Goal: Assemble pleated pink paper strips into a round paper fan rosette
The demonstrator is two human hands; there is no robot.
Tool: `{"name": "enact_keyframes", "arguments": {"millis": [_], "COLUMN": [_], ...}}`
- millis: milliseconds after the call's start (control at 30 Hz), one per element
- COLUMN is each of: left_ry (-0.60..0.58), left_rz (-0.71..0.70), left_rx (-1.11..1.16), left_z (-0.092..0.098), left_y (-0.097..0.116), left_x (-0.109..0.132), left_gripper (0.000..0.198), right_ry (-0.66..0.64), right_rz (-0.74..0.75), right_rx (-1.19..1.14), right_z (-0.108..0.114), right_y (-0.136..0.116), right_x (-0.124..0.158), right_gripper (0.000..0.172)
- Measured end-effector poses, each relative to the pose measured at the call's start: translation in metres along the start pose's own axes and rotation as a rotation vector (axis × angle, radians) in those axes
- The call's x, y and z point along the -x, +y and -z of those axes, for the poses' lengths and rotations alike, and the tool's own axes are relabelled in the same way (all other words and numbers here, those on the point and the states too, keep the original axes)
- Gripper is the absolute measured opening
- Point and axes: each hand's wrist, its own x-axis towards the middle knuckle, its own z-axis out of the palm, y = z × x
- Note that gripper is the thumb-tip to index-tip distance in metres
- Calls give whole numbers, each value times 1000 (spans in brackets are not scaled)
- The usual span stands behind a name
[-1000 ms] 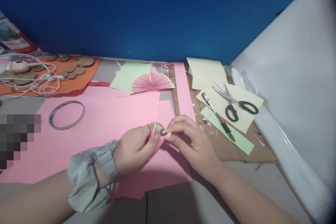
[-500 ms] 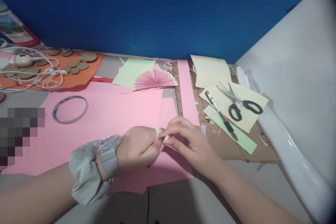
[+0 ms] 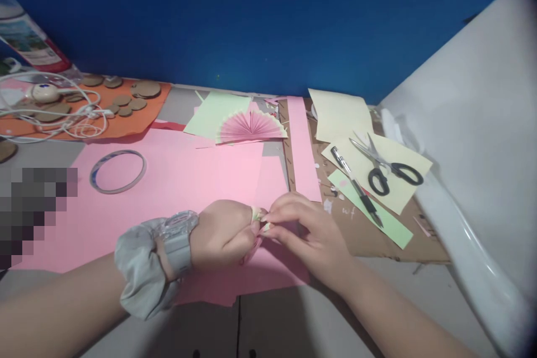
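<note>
My left hand (image 3: 222,235) and my right hand (image 3: 306,232) meet over a large pink paper sheet (image 3: 168,190). Both are closed in a pinch on a small pleated paper piece (image 3: 257,215), pink with pale green edges, mostly hidden between the fingertips. A grey watch and a grey scrunchie (image 3: 145,268) sit on my left wrist. A finished pink paper fan (image 3: 250,126) lies farther back on a light green sheet (image 3: 212,114).
A tape ring (image 3: 118,171) lies on the pink sheet at left. Black-handled scissors (image 3: 388,166) and a pen (image 3: 356,185) rest on yellow and green papers over cardboard at right. White cable (image 3: 54,114) and cardboard discs (image 3: 134,95) lie on orange paper. A white roll (image 3: 470,179) borders the right.
The pleated piece has been squeezed tighter between my fingers; its fanned top, visible a second ago, is now mostly covered. Both hands stay in the same place.
</note>
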Motion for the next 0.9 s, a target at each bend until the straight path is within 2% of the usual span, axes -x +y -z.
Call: {"name": "enact_keyframes", "arguments": {"millis": [133, 367, 600, 767, 900], "left_ry": [-2, 21, -87, -44, -59], "left_rz": [-52, -120, -148, -33, 23], "left_rx": [-71, -125, -10, -154, -138], "left_z": [-3, -4, 1, -1, 0], "left_y": [-3, -5, -4, 2, 5], "left_x": [1, 2, 1, -2, -4], "left_gripper": [39, 39, 52, 52, 41], "right_ry": [9, 23, 23, 20, 6], "right_rz": [17, -46, -52, -51, -63], "right_rx": [4, -46, -6, 76, 153], "right_z": [-1, -4, -9, -9, -9], "right_y": [-1, 1, 5, 5, 2], "right_x": [0, -2, -5, -6, -5], "right_gripper": [15, 15, 12, 13, 14]}}
